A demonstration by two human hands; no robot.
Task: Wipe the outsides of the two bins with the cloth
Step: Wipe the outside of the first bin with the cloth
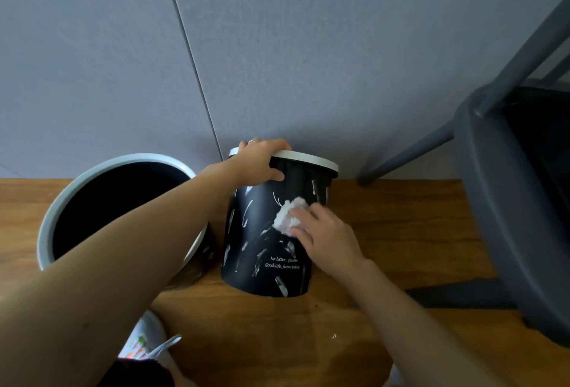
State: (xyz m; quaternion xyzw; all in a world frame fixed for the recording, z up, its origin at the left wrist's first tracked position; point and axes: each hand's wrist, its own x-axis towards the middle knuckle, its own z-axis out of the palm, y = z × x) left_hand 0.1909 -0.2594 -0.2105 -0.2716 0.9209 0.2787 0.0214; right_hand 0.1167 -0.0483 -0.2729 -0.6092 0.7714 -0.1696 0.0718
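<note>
White and scrunched up, the cloth (288,215) sits flat against the side of the black bin (265,244), roughly in the upper half of the wall that faces you. Your right hand (324,237) is on top of it from the right, fingers laid over the wad and pressing it onto the bin, so most of the cloth pokes out past your fingertips to the upper left. Fingers look fairly straight, not balled up round it.

That bin is tipped back a bit toward the wall, with its white rim (311,160) pointing up and away. It's got white feather-ish marks all over and a bit of white script low down on the side. Your left hand (262,161) is clamped on the rim at its left end, fingers hooked over the top edge and thumb down on the outside. There's a ring on one finger.

Just left of it stands the second bin (92,183), upright, light rim, dark inside, and your left forearm crosses over its right edge. Both sit on a wooden floor (385,232) right up against a grey wall (308,47).

Off to the right there's a dark grey chair (509,170). Bottom left, partly under your arm, a light-coloured shoe (148,343).
</note>
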